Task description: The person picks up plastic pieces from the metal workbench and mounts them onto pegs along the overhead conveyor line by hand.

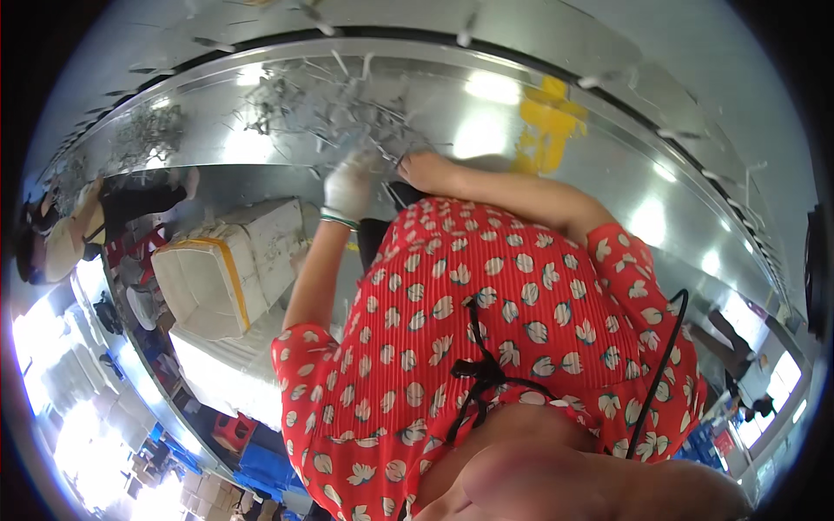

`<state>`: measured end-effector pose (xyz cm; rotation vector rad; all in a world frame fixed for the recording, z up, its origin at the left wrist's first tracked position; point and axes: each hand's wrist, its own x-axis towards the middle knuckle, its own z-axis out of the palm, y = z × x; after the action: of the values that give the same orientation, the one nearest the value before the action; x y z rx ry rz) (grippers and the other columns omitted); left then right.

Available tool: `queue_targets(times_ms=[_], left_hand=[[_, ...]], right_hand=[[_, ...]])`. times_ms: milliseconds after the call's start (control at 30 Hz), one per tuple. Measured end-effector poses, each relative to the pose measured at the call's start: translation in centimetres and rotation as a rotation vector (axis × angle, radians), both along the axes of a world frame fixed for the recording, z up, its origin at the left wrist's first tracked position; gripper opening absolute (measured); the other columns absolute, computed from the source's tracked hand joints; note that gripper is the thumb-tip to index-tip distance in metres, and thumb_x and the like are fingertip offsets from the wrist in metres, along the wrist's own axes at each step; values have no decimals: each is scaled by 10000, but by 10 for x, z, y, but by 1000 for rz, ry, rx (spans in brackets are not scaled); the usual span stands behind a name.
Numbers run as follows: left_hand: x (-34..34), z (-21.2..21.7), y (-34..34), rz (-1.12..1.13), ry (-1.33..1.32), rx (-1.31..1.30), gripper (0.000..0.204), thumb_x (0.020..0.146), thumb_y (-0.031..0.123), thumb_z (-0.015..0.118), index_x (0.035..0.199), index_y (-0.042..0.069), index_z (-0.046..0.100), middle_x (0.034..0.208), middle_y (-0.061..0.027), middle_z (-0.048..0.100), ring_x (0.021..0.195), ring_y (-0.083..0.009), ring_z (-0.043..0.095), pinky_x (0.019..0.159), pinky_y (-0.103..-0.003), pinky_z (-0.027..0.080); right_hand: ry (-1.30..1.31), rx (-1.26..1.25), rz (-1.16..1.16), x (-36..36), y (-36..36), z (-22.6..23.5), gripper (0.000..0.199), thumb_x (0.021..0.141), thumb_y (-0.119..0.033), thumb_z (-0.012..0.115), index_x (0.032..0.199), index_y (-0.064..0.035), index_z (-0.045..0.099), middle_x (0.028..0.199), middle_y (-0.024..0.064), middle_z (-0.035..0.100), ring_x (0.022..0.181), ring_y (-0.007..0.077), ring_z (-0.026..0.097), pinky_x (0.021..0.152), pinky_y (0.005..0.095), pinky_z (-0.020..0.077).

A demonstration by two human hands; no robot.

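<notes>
At the near edge of a shiny metal table [434,87], my two hands are close together. My left hand [349,187], in a white glove, is smeared by motion at the fingers, so its grip does not show. Just right of it, my bare right hand [424,172] has its fingers pressed together at a thin, dark piece, too small to name. Beyond both hands, a loose heap of small, thin grey metal-looking pieces [326,108] is spread over the tabletop.
A belt [521,30] carrying scattered small parts runs along the table's far side. Yellow tape [549,126] marks the tabletop to the right. Another heap [148,135] lies farther left, near another person [74,230]. A white foam box [204,282] stands to my left.
</notes>
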<state>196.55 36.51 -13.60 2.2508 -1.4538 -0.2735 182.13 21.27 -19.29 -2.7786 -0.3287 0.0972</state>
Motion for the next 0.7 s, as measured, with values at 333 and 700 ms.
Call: queue_targets(times_ms=[333, 700], left_hand=[[20, -16, -10, 228, 271, -282, 276, 812, -17, 556, 1027, 81, 698, 928, -101, 664, 806, -257, 648, 753, -327, 519], [61, -130, 21, 1014, 1512, -691, 250, 861, 143, 657, 1079, 48, 581, 834, -83, 622, 722, -230, 654, 609, -370, 527]], right_hand=[[-53, 35, -228, 16, -30, -15, 174, 827, -154, 527, 860, 4, 589, 771, 172, 631, 720, 309, 654, 620, 427, 533], [-152, -167, -88, 21, -46, 7, 168, 790, -124, 569, 933, -41, 600, 882, 115, 605, 778, 252, 647, 660, 357, 530]])
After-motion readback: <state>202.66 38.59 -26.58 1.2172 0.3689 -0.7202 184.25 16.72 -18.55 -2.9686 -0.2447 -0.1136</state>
